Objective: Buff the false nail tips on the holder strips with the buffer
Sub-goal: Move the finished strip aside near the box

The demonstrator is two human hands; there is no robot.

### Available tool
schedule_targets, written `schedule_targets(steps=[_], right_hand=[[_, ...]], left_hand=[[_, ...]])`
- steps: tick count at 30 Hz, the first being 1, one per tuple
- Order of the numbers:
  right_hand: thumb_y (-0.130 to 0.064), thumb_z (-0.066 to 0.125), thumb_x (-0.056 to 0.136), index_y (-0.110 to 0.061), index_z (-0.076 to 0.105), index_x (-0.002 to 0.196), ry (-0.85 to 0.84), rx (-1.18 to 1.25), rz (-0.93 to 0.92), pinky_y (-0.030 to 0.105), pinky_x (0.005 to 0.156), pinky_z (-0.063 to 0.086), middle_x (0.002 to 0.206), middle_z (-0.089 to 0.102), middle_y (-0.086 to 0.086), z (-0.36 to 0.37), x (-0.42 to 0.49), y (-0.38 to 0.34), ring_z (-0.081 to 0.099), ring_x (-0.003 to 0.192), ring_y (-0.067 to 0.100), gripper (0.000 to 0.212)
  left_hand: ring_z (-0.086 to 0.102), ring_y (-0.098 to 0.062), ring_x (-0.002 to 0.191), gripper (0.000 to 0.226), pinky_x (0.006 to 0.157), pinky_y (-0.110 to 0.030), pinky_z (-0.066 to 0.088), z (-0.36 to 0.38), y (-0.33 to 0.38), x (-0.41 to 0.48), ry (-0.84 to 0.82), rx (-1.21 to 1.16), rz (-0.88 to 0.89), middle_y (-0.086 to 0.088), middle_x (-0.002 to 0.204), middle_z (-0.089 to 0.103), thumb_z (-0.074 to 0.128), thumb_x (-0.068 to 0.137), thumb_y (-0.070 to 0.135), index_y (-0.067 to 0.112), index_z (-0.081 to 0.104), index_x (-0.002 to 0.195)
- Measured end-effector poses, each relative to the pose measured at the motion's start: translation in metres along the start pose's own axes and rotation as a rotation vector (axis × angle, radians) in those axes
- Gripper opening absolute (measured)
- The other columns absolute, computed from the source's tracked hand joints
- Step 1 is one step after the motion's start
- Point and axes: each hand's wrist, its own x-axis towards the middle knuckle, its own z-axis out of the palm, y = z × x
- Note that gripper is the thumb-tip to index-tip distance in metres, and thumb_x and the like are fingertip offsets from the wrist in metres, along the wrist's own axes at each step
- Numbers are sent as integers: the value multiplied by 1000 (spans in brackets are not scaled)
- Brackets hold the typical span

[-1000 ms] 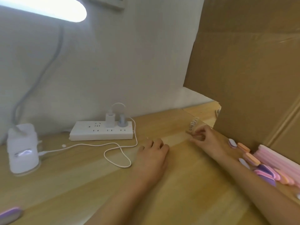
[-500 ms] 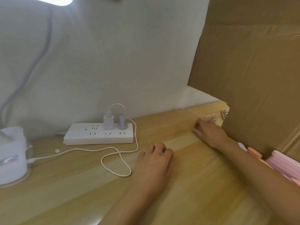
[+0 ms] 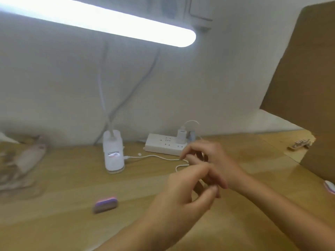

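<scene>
My two hands meet above the middle of the wooden table [image 3: 72, 223]. My right hand [image 3: 215, 160] curls its fingers round a thin holder strip [image 3: 201, 156], which is blurred and mostly hidden. My left hand [image 3: 181, 196] comes up from below and pinches the strip's near end between thumb and forefinger. A purple and pink buffer [image 3: 106, 204] lies on the table to the left of my hands, touched by neither. Another holder strip with nail tips [image 3: 299, 144] lies at the far right beside the cardboard.
A white lamp base [image 3: 113, 153], a white power strip [image 3: 165, 144] and a looping white cable [image 3: 154, 156] sit behind my hands. A tall cardboard sheet [image 3: 308, 78] stands on the right, with one more buffer [image 3: 330, 186] at its foot. Crumpled cloth [image 3: 21, 160] lies far left.
My right hand came back from the strips by the cardboard to the middle, now holding one. My left hand lifted off the table to meet it. The view swung left and up.
</scene>
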Motion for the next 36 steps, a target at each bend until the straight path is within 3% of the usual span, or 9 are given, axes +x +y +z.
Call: schedule_targets(steps=[5, 9, 15, 17, 20, 22, 26, 32, 36], right_hand=[[-43, 55, 92, -38, 70, 98, -300, 40, -218, 12, 77, 44, 90, 62, -24, 66, 30, -113, 56, 94, -1, 17], [-33, 65, 95, -28, 71, 115, -432, -30, -252, 4, 77, 39, 104, 63, -21, 134, 71, -164, 55, 90, -6, 22], [-34, 80, 84, -14, 48, 139, -554, -137, 19, 28, 83, 46, 128, 56, 5, 213, 120, -189, 56, 105, 19, 67], [-34, 83, 80, -15, 49, 137, -550, -78, 66, 22, 75, 45, 126, 56, 4, 228, 129, -189, 56, 104, 17, 69], [-29, 85, 79, -15, 59, 126, -493, 20, 89, 11, 60, 37, 107, 59, -2, 240, 135, -187, 53, 89, 10, 55], [-28, 85, 78, -15, 61, 119, -465, 33, 93, 12, 61, 38, 97, 57, -5, 238, 134, -186, 53, 85, 11, 49], [-32, 85, 78, -21, 60, 115, -518, -38, 78, 13, 60, 40, 92, 59, -10, 221, 117, -174, 54, 77, 3, 45], [-18, 87, 77, -31, 38, 141, -378, 43, 70, 13, 62, 45, 84, 63, -6, 203, 78, -170, 61, 75, 4, 82], [-18, 87, 76, -35, 36, 140, -349, 35, -12, 13, 63, 44, 77, 62, -9, 195, 48, -176, 59, 74, 2, 83]], left_hand=[[61, -6, 69, 17, 53, -12, 41, -147, 16, -126, 259, 385, -205, 14, 82, 64, 61, 86, 48, 35, 64, 97], [56, -11, 71, 25, 58, -10, 40, -236, -15, -206, 530, 669, -580, 7, 85, 63, 79, 81, 17, 29, 61, 94], [46, -26, 124, 75, 104, -35, 40, -288, -76, -235, 363, 907, -1019, -9, 130, 48, 74, 81, 46, 9, 44, 138], [45, -26, 125, 83, 104, -38, 42, -298, -87, -223, 353, 911, -1020, -7, 130, 50, 75, 77, 53, 11, 43, 141], [52, -16, 99, 72, 85, -31, 46, -304, -94, -209, 322, 790, -925, 6, 100, 53, 81, 73, 47, 16, 53, 131], [51, -9, 82, 64, 70, -26, 42, -300, -96, -207, 333, 715, -874, 9, 89, 53, 84, 72, 40, 16, 57, 125], [50, 0, 72, 54, 64, -18, 40, -279, -94, -214, 320, 610, -795, 13, 87, 56, 87, 69, 35, 22, 62, 115], [53, 0, 73, 52, 62, -8, 39, -252, -76, -215, 403, 598, -730, 10, 91, 60, 84, 76, 23, 21, 55, 119], [57, -6, 68, 40, 62, -9, 44, -234, -54, -232, 463, 522, -713, 4, 82, 66, 84, 74, 12, 18, 56, 101]])
